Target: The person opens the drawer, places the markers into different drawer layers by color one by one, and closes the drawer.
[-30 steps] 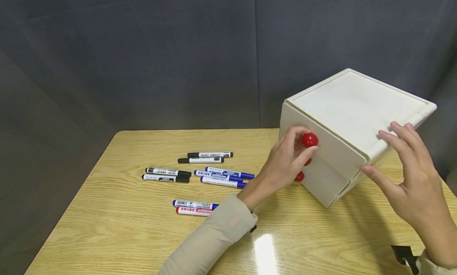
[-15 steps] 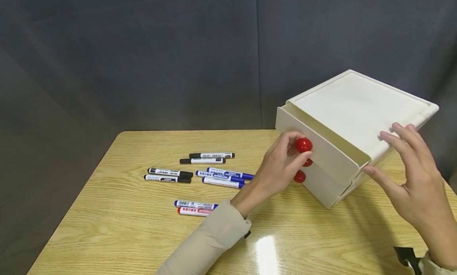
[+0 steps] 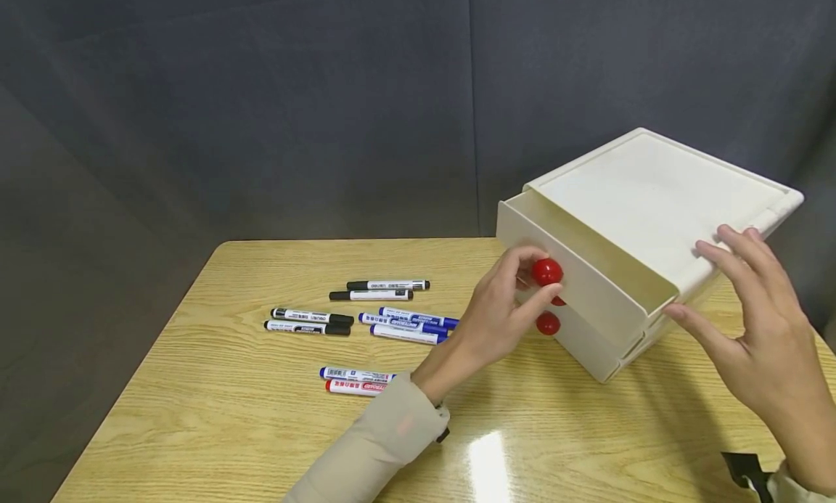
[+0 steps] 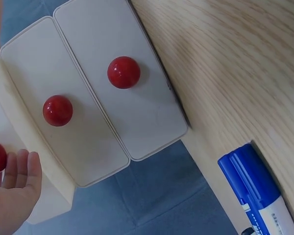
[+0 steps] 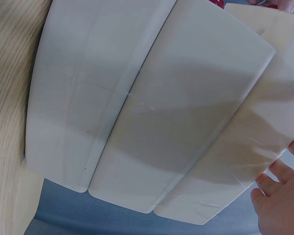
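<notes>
Left hand [image 3: 496, 321] pinches top red ball knob [image 3: 547, 272], mid-frame; pull straight. Right hand [image 3: 751, 321], fingers spread, braces cream plastic drawer box [image 3: 653, 198].

Two bare hands, beige sleeves

The left hand [image 3: 499, 318] is bare, with a long beige sleeve [image 3: 372, 456] of soft fabric ending at the wrist, where a small black piece [image 3: 443, 435] shows at the cuff. The right hand [image 3: 760, 336] is bare too; a pale cuff [image 3: 784, 481] and a black strap piece [image 3: 741, 465] show at its wrist.
</notes>
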### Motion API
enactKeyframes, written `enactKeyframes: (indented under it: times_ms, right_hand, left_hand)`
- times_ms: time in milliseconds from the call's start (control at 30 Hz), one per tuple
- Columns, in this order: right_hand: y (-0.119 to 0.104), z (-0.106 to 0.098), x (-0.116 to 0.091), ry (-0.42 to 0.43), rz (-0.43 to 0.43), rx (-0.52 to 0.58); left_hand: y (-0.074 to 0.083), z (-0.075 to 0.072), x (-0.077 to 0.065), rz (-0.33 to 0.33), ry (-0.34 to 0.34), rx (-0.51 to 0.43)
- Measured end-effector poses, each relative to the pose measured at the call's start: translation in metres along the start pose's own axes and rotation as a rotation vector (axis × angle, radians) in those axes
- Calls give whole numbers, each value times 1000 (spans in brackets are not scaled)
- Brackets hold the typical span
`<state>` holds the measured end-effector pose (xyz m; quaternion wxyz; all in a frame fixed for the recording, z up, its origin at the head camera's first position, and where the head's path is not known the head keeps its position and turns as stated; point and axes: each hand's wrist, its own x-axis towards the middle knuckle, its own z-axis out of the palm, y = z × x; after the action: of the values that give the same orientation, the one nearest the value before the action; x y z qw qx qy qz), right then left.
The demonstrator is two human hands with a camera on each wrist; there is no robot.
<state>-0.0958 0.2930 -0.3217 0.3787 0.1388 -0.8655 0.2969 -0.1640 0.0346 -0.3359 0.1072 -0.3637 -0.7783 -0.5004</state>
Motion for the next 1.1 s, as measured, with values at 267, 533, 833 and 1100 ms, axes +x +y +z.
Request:
enactKeyframes:
  times_ms: [267,533,833,1100]
  right_hand:
    - [-1,0,-1,6,-6,-1]
    - [-1,0,-1,5,-1,-3]
    - [-1,0,-1,12,-3,-4]
    - [-2,0,0,13,3,-1]
  left_hand:
    - [1,-5,-6,5,-13,12]
    - [2,-7,-10,-2,-5,1]
    - [1,-9,-14,3,1,-9]
    - [2,-14,-16,9,15,1]
